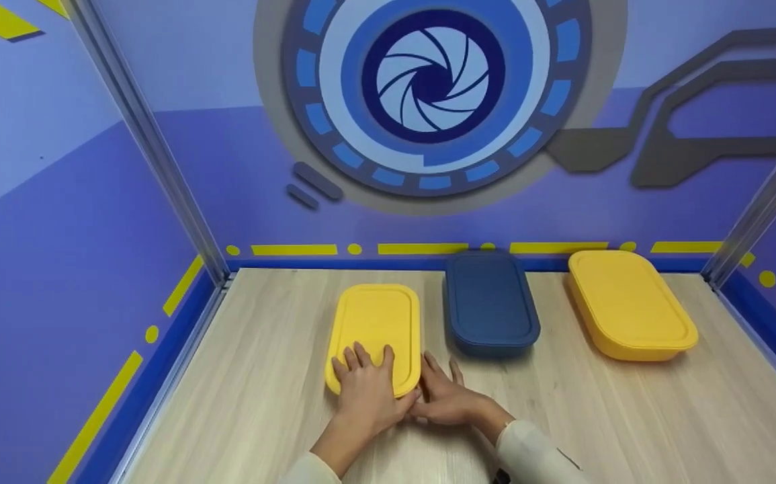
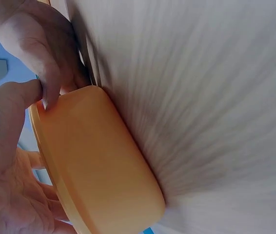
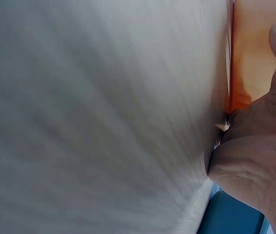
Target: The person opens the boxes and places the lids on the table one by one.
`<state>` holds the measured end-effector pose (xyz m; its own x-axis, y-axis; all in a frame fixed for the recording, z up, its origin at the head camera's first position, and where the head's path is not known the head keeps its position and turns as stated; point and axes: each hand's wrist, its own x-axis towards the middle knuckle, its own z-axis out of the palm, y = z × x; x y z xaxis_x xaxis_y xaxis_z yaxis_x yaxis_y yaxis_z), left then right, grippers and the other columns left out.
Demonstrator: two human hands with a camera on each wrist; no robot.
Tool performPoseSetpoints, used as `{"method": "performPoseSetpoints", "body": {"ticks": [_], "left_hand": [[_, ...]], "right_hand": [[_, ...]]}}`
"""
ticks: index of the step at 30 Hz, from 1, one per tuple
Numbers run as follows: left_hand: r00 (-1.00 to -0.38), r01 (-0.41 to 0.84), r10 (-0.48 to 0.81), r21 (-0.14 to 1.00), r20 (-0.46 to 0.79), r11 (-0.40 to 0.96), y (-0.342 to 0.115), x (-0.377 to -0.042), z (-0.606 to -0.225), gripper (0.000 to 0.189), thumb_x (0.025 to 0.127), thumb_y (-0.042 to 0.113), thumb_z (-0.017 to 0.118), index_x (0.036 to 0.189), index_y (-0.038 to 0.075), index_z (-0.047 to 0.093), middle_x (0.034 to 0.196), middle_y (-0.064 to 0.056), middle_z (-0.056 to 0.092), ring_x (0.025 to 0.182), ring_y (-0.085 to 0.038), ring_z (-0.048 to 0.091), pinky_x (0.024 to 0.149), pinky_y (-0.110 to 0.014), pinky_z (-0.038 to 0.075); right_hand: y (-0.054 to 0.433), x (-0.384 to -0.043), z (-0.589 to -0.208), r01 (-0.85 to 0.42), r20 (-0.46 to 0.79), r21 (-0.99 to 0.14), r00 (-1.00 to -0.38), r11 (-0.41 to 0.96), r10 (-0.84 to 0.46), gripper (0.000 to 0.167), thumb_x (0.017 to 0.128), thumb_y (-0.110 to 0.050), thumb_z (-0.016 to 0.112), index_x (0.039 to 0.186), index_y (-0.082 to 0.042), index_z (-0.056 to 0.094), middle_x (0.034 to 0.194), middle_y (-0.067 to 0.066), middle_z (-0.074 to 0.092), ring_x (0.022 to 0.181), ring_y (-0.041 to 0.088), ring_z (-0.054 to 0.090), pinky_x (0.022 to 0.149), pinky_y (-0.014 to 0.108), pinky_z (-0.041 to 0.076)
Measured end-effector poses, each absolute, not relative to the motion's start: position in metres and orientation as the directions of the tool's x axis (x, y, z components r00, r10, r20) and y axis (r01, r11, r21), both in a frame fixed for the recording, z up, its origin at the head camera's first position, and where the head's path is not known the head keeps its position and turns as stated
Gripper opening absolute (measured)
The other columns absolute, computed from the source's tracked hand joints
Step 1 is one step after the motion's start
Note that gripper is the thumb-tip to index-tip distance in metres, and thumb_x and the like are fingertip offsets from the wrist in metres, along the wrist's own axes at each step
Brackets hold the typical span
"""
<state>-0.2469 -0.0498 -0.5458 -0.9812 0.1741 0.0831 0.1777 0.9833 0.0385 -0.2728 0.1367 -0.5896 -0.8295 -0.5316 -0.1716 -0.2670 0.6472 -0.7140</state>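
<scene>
A yellow lidded box (image 1: 377,312), like a lunch box with rounded corners, sits left of centre on the table. Across the near half of its lid lies my left hand (image 1: 367,393), fingers spread and fairly straight, thumb over the near right corner. My right hand (image 1: 451,403) is at that same corner, its extended fingers along the box's right side. In the left wrist view, the right thumb (image 2: 50,83) touches the near wall just below the lid rim and meets the left thumb (image 2: 28,91). The right fingertips are partly hidden behind the box.
A dark blue lidded box (image 1: 492,302) stands just right of the yellow one. Farther right is a second yellow box (image 1: 633,299), set at an angle. Printed panels (image 1: 226,175) with metal corner posts (image 1: 152,148) bound the wooden table (image 1: 260,376) at the back and sides.
</scene>
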Motion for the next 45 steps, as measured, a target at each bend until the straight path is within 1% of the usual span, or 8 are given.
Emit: {"method": "performPoseSetpoints", "body": {"ticks": [6, 12, 15, 22, 31, 40, 43, 45], "left_hand": [[-0.979, 0.188, 0.181, 0.067, 0.094, 0.980, -0.049, -0.247, -0.544, 0.097, 0.086, 0.080, 0.064, 0.156, 0.014, 0.054, 0.151, -0.044, 0.050, 0.141, -0.063, 0.051, 0.113, -0.078, 0.039], [-0.968, 0.201, 0.187, 0.071, 0.165, 0.977, -0.049, -0.244, -0.550, 0.091, 0.089, 0.076, 0.064, 0.153, 0.012, 0.056, 0.141, -0.035, 0.054, 0.137, -0.064, 0.053, 0.113, -0.073, 0.042], [-0.963, 0.211, 0.193, 0.080, 0.191, 0.974, -0.049, -0.244, -0.552, 0.089, 0.089, 0.074, 0.064, 0.151, 0.010, 0.058, 0.138, -0.035, 0.055, 0.135, -0.063, 0.055, 0.112, -0.072, 0.044], [-0.959, 0.230, 0.212, 0.076, 0.190, 0.970, -0.050, -0.244, -0.549, 0.088, 0.090, 0.075, 0.062, 0.153, 0.013, 0.058, 0.138, -0.034, 0.057, 0.134, -0.062, 0.057, 0.111, -0.069, 0.047], [-0.964, 0.238, 0.228, 0.063, 0.135, 0.969, -0.055, -0.246, -0.542, 0.092, 0.091, 0.074, 0.061, 0.157, 0.011, 0.052, 0.140, -0.034, 0.057, 0.134, -0.057, 0.058, 0.114, -0.063, 0.048], [-0.960, 0.255, 0.238, 0.111, 0.145, 0.961, -0.056, -0.247, -0.539, 0.087, 0.093, 0.071, 0.058, 0.158, 0.013, 0.050, 0.137, -0.030, 0.062, 0.131, -0.052, 0.063, 0.113, -0.059, 0.051], [-0.956, 0.269, 0.248, 0.124, 0.159, 0.955, -0.058, -0.248, -0.538, 0.088, 0.094, 0.071, 0.059, 0.159, 0.013, 0.048, 0.136, -0.028, 0.064, 0.129, -0.052, 0.065, 0.110, -0.058, 0.054], [-0.952, 0.274, 0.252, 0.116, 0.173, 0.955, -0.060, -0.249, -0.536, 0.087, 0.094, 0.072, 0.057, 0.159, 0.014, 0.048, 0.135, -0.027, 0.066, 0.126, -0.049, 0.068, 0.104, -0.055, 0.058]], "right_hand": [[0.138, -0.273, -0.588, -0.258, -0.182, -0.719, -0.826, 0.645, -0.533, 0.112, 0.092, -0.060, 0.064, 0.172, -0.005, 0.008, 0.180, 0.020, 0.015, 0.170, 0.041, 0.001, 0.125, 0.075, -0.013], [0.137, -0.272, -0.585, -0.278, -0.167, -0.707, -0.827, 0.650, -0.536, 0.110, 0.092, -0.056, 0.063, 0.171, -0.003, 0.010, 0.179, 0.021, 0.017, 0.170, 0.041, 0.003, 0.125, 0.075, -0.013], [0.138, -0.271, -0.584, -0.284, -0.168, -0.702, -0.826, 0.654, -0.539, 0.109, 0.091, -0.054, 0.063, 0.171, -0.003, 0.010, 0.179, 0.021, 0.018, 0.170, 0.041, 0.003, 0.126, 0.075, -0.013], [0.139, -0.272, -0.584, -0.273, -0.180, -0.709, -0.821, 0.650, -0.542, 0.108, 0.093, -0.058, 0.060, 0.172, -0.006, 0.008, 0.180, 0.019, 0.016, 0.170, 0.041, 0.002, 0.125, 0.075, -0.014], [0.135, -0.273, -0.587, -0.274, -0.168, -0.723, -0.820, 0.634, -0.547, 0.108, 0.093, -0.057, 0.062, 0.172, -0.007, 0.008, 0.180, 0.019, 0.016, 0.170, 0.040, 0.001, 0.125, 0.075, -0.014], [0.138, -0.275, -0.589, -0.276, -0.160, -0.729, -0.821, 0.626, -0.548, 0.108, 0.096, -0.064, 0.062, 0.172, -0.007, 0.009, 0.179, 0.018, 0.018, 0.169, 0.043, 0.002, 0.124, 0.077, -0.013], [0.139, -0.276, -0.587, -0.258, -0.187, -0.725, -0.818, 0.638, -0.544, 0.110, 0.097, -0.071, 0.058, 0.172, -0.008, 0.009, 0.181, 0.015, 0.014, 0.170, 0.040, 0.002, 0.126, 0.075, -0.012], [0.141, -0.276, -0.586, -0.243, -0.205, -0.724, -0.817, 0.645, -0.538, 0.112, 0.096, -0.076, 0.055, 0.173, -0.009, 0.008, 0.182, 0.013, 0.012, 0.170, 0.038, 0.002, 0.128, 0.073, -0.012]]}}
